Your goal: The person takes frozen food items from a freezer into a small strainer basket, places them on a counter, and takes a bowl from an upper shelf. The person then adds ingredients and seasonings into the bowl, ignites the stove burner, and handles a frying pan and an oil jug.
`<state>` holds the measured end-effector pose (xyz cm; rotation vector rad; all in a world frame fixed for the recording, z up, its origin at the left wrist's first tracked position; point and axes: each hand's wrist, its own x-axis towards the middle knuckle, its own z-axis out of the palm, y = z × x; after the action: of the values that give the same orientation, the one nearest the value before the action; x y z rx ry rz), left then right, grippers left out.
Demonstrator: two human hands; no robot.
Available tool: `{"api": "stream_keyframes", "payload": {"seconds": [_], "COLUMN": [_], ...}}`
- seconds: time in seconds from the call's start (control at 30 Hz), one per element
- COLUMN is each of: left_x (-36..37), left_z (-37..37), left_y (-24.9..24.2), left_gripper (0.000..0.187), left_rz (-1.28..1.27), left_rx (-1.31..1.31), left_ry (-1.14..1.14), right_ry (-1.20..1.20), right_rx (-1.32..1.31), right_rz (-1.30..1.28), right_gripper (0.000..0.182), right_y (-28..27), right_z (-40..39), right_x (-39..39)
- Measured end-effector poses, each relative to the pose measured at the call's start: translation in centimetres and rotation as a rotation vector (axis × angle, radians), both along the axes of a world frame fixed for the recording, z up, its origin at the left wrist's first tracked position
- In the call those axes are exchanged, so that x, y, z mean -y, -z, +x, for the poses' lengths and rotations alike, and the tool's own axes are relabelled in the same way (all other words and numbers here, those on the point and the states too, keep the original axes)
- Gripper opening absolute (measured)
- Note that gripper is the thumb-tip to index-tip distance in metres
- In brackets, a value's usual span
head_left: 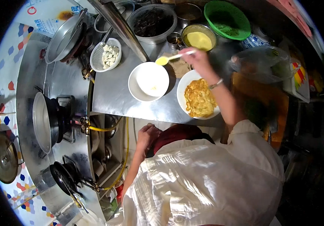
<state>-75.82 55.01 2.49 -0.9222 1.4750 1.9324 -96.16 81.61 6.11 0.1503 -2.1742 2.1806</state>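
Note:
My right hand [195, 57] is closed around the handle of a white spoon [177, 56]. Yellow powder or paste fills the spoon's bowl, held just above the right rim of a white bowl [131, 83]. Inside that bowl lies something white with a small yellow spot. Below my right wrist, a white plate [182, 107] carries a golden fried egg omelette [200, 98]. Behind the hand sits a metal bowl of yellow contents [199, 40]. My left hand [148, 135] hangs below the counter edge by dark red cloth, its fingers curled in, with no object showing.
A white basket [93, 60] of pale pieces stands left of the bowl. Farther back are a tub of dark food [152, 22] and a green basin [241, 34]. Pans [41, 120] and gas burners line the left. A wooden board [278, 113] lies right, under a clear plastic bag [259, 64].

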Motion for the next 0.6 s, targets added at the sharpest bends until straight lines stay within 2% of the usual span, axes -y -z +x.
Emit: {"api": "stream_keyframes", "payload": {"seconds": [0.07,0.1,0.13,0.2,0.23,0.3,0.33,0.4,0.5,0.6], "left_x": [0.3,0.3,0.2,0.3,0.5,0.8,0.8,0.8,0.8,0.7], "left_z": [0.1,0.1,0.0,0.0,0.1,0.4,0.4,0.3,0.2,-0.5], "left_y": [1.1,1.2,0.9,1.0,1.4,1.5,1.3,1.0,1.0,1.1], "left_gripper": [0.02,0.02,0.02,0.019,0.019,0.019,0.025,0.032,0.029,0.023], "left_rz": [0.015,0.016,0.016,0.016,0.013,0.012,-0.001,-0.009,-0.001,-0.007], "left_rx": [-0.011,-0.01,-0.002,0.004,-0.006,-0.016,-0.029,-0.045,-0.07,-0.192], "left_ry": [0.008,0.008,-0.005,-0.022,-0.024,-0.023,-0.02,-0.015,-0.072,-0.135], "right_ry": [-0.126,-0.131,-0.132,-0.041,0.018,0.107,0.153,0.308,0.491,0.532], "right_rx": [-0.439,-0.549,-0.548,-0.103,-0.021,0.033,0.073,0.045,0.033,0.127], "right_rz": [0.418,0.419,0.42,0.269,0.109,-0.087,-0.169,-0.078,-0.179,-0.143], "right_gripper": [0.01,0.008,0.008,0.008,0.01,0.014,0.015,0.016,0.021,0.025], "right_y": [0.9,1.1,0.9,0.3,1.4,2.0,2.1,2.5,4.3,6.4], "right_z": [0.7,1.0,1.2,1.4,1.0,0.2,-0.1,-0.8,-2.2,-3.2], "right_x": [2.3,3.0,3.0,2.8,2.1,-0.1,-1.5,-4.4,-7.9,-10.8]}}
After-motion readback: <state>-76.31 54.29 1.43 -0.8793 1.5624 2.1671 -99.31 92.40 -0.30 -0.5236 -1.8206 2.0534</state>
